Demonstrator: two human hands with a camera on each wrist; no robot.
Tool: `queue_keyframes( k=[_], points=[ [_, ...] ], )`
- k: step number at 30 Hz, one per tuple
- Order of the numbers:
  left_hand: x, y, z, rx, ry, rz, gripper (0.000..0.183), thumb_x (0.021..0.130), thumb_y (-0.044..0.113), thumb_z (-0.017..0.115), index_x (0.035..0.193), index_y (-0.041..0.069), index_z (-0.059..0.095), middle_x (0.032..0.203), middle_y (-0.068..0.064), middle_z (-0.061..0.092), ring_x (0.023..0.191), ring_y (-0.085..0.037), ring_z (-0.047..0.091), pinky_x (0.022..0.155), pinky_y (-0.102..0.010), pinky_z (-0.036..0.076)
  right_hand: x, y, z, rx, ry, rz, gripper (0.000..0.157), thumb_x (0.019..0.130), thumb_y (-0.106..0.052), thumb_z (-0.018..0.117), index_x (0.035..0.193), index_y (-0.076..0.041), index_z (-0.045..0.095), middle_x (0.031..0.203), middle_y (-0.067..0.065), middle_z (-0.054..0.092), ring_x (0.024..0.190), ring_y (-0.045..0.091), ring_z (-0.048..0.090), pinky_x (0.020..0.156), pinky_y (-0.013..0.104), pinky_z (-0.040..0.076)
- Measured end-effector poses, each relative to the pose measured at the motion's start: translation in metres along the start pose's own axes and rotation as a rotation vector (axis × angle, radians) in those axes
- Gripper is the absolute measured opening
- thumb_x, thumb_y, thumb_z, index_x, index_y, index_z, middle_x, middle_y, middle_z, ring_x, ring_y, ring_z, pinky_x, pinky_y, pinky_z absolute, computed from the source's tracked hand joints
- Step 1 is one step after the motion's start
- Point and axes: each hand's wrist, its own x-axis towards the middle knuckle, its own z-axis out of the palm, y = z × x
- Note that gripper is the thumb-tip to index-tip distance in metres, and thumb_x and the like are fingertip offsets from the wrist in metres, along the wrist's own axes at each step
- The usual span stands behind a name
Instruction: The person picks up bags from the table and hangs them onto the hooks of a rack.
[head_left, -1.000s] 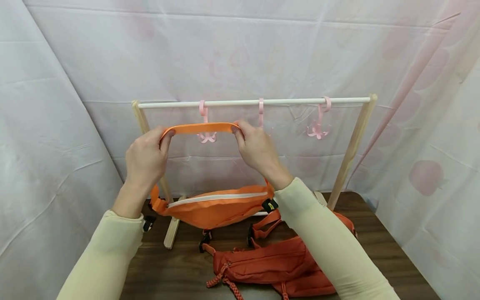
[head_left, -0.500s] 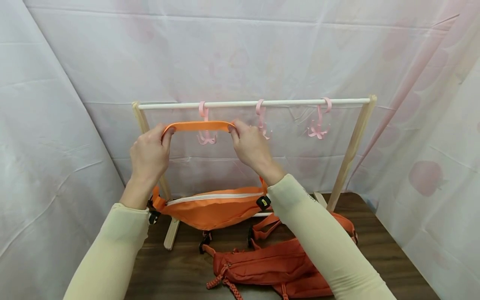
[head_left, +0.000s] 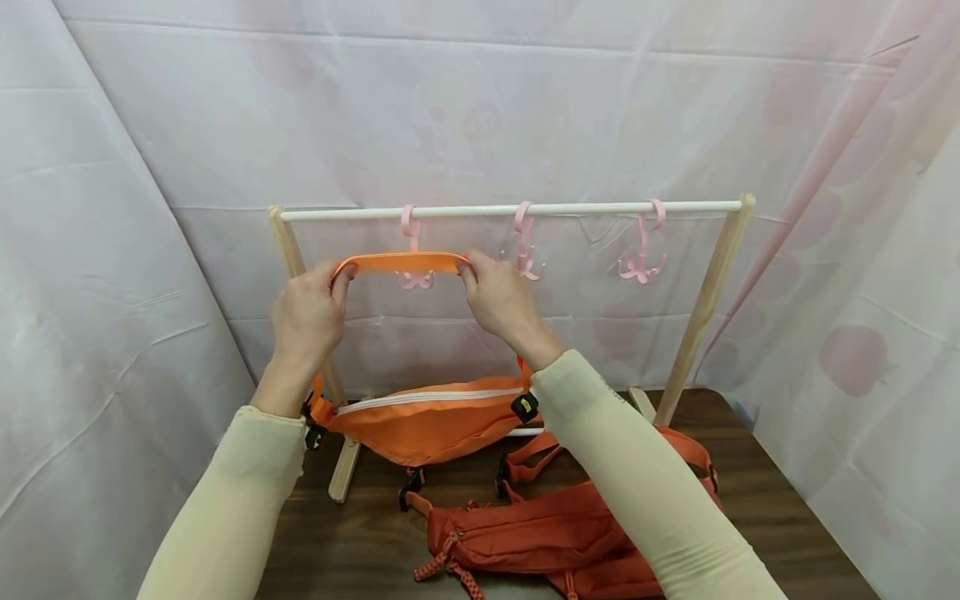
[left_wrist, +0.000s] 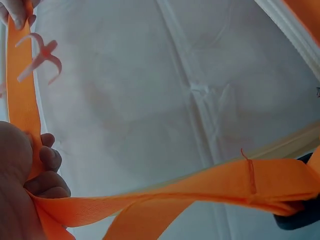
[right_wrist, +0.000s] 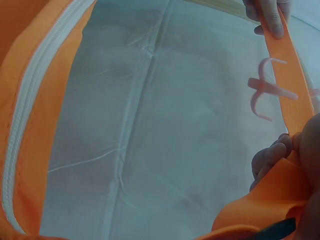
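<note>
An orange waist bag (head_left: 431,423) with a white zipper hangs by its strap (head_left: 405,262) from both hands. My left hand (head_left: 306,321) grips the strap's left end, thumb over the band; its curled fingers (left_wrist: 49,157) show in the left wrist view. At the other end my right hand (head_left: 504,302) pinches the strap, and the right wrist view shows its fingers (right_wrist: 270,156) curled round it. Between the hands the strap is taut and overlaps the left pink hook (head_left: 410,227) in the head view. In the right wrist view that hook's prongs (right_wrist: 270,89) appear beside the band.
A rack with a white rod (head_left: 600,208) and wooden posts (head_left: 705,312) stands on the dark wood table (head_left: 337,550). Two more pink hooks hang along the rod, one in the middle (head_left: 523,225) and one at right (head_left: 642,250). A rust-red bag (head_left: 532,533) lies in front.
Both hands keep hold of the strap. The right hand has shifted slightly left and the left hand slightly right, so the strap span is shorter. The middle hook's prongs have come into sight.
</note>
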Motion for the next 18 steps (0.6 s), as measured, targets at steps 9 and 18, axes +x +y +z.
queue_keyframes(
  k=[9, 18],
  points=[
    [-0.006, -0.007, 0.007, 0.0, -0.008, -0.013, 0.041, 0.112, 0.039, 0.055, 0.099, 0.005, 0.071, 0.07, -0.014, 0.063, 0.062, -0.04, 0.058, 0.055, -0.051, 0.04, 0.0, 0.006, 0.009, -0.004, -0.041, 0.015, 0.026, 0.114, -0.033, 0.052, 0.102, -0.013, 0.064, 0.067, 0.002, 0.048, 0.055, 0.019, 0.045, 0.051, 0.032, 0.033],
    [-0.015, -0.01, 0.012, 0.007, -0.035, -0.046, 0.038, 0.112, 0.037, 0.055, 0.105, 0.004, 0.073, 0.074, -0.015, 0.066, 0.062, -0.038, 0.058, 0.053, -0.048, 0.038, 0.003, 0.011, 0.021, -0.047, -0.054, 0.011, 0.027, 0.114, -0.034, 0.052, 0.101, -0.014, 0.064, 0.069, 0.001, 0.05, 0.061, 0.022, 0.051, 0.057, 0.036, 0.038]
  ],
)
